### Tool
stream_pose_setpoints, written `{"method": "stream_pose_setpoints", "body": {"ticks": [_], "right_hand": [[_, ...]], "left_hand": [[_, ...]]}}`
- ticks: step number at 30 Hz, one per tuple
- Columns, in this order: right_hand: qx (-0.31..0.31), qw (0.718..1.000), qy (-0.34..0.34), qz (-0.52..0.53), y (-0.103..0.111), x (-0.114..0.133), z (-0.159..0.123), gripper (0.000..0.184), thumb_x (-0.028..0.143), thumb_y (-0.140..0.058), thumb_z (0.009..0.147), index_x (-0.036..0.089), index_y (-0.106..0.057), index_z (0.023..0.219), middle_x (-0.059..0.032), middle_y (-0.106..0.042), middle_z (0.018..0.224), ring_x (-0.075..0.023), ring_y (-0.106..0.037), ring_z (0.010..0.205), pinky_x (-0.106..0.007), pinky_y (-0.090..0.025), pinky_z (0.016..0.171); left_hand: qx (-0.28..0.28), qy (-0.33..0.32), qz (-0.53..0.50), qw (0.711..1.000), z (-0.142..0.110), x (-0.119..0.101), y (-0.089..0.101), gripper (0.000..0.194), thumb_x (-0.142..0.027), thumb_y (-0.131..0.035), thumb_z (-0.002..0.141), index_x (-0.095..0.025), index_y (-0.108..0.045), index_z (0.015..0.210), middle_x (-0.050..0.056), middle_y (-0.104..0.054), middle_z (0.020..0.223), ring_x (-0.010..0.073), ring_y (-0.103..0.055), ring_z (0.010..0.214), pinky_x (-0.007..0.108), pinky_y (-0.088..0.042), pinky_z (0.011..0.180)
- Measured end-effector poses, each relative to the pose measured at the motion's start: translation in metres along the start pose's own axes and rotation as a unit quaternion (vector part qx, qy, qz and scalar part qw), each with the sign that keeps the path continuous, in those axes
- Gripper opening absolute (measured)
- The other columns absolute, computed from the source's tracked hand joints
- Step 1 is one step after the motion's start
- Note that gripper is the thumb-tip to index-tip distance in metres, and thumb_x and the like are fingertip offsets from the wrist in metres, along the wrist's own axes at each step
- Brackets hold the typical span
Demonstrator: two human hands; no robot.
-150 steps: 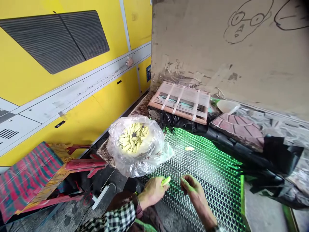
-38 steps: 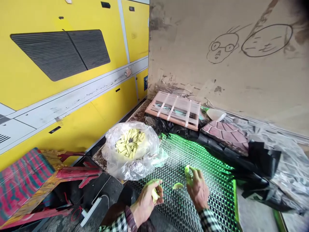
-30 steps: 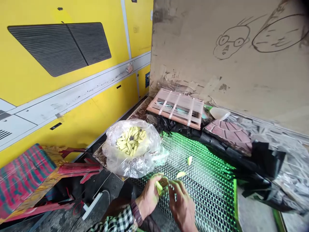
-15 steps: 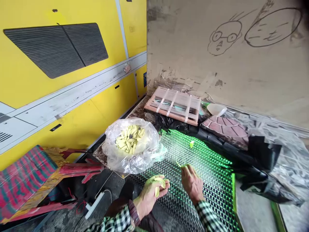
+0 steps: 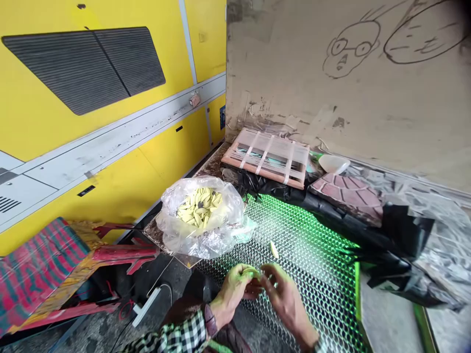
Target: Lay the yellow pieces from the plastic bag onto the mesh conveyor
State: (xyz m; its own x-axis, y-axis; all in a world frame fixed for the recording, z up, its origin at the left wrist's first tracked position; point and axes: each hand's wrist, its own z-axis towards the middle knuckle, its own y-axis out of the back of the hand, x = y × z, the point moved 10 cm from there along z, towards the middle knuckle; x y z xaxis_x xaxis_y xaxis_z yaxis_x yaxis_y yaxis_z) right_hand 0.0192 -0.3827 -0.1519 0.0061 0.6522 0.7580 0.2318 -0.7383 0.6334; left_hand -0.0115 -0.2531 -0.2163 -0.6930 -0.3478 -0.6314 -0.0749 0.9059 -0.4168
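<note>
My left hand (image 5: 235, 284) is curled round a few thin yellow-green crescent-shaped pieces (image 5: 250, 271), held above the honeycomb metal bed. My right hand (image 5: 285, 296) is close beside it, fingers bent and apart, the fingertips at the pieces; whether they grip one is blurred. A single crescent piece (image 5: 274, 250) shows over the honeycomb bed (image 5: 312, 255), just beyond my right hand. To the left, a clear plastic bag (image 5: 221, 240) stands open with a heap of the same crescent pieces (image 5: 198, 208) in it.
A yellow machine (image 5: 147, 171) runs along the left. Behind the bed are a wrapped framed panel (image 5: 268, 157), a white bowl (image 5: 333, 163), a pink segmented slab (image 5: 348, 193) and black plastic (image 5: 403, 235). A striped-covered stool (image 5: 40, 269) stands at lower left. Cardboard (image 5: 287, 73) forms the back.
My right hand has drawn back toward my left hand, whose fingers have curled over the pieces. The piece lying farther back is gone from there; one now shows nearer my right hand.
</note>
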Motion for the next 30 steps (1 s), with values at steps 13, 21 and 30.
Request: {"method": "stream_pose_setpoints", "body": {"ticks": [13, 21, 30], "right_hand": [[-0.049, 0.994, -0.027, 0.094, -0.011, -0.009, -0.015, 0.035, 0.054, -0.052, 0.101, 0.022, -0.063, 0.092, -0.0062, -0.069, 0.091, -0.0211, -0.065, 0.077, -0.030, -0.050, 0.067], [0.007, 0.932, -0.121, 0.341, -0.033, -0.028, -0.013, 0.039, 0.058, -0.065, 0.094, 0.020, -0.063, 0.100, -0.0067, -0.071, 0.089, -0.0221, -0.066, 0.078, -0.033, -0.051, 0.070], [-0.142, 0.957, -0.152, 0.200, 0.012, -0.069, -0.014, 0.040, 0.060, -0.062, 0.088, 0.021, -0.064, 0.097, -0.0086, -0.071, 0.091, -0.0236, -0.064, 0.076, -0.033, -0.052, 0.061]], "left_hand": [[0.063, -0.014, 0.017, 0.998, -0.012, -0.014, -0.017, 0.055, -0.061, -0.064, 0.085, -0.015, -0.061, 0.117, 0.008, -0.070, 0.096, 0.0195, -0.069, 0.078, 0.031, -0.056, 0.065], [0.096, -0.031, 0.102, 0.990, -0.001, -0.016, -0.017, 0.070, -0.059, -0.066, 0.085, -0.012, -0.048, 0.134, -0.006, -0.057, 0.072, 0.0052, -0.036, 0.043, 0.022, -0.023, 0.039], [0.068, -0.049, 0.108, 0.991, 0.017, 0.000, 0.000, 0.063, -0.057, -0.064, 0.089, -0.012, -0.049, 0.130, -0.007, -0.051, 0.066, 0.0084, -0.040, 0.051, 0.024, -0.025, 0.049]]}}
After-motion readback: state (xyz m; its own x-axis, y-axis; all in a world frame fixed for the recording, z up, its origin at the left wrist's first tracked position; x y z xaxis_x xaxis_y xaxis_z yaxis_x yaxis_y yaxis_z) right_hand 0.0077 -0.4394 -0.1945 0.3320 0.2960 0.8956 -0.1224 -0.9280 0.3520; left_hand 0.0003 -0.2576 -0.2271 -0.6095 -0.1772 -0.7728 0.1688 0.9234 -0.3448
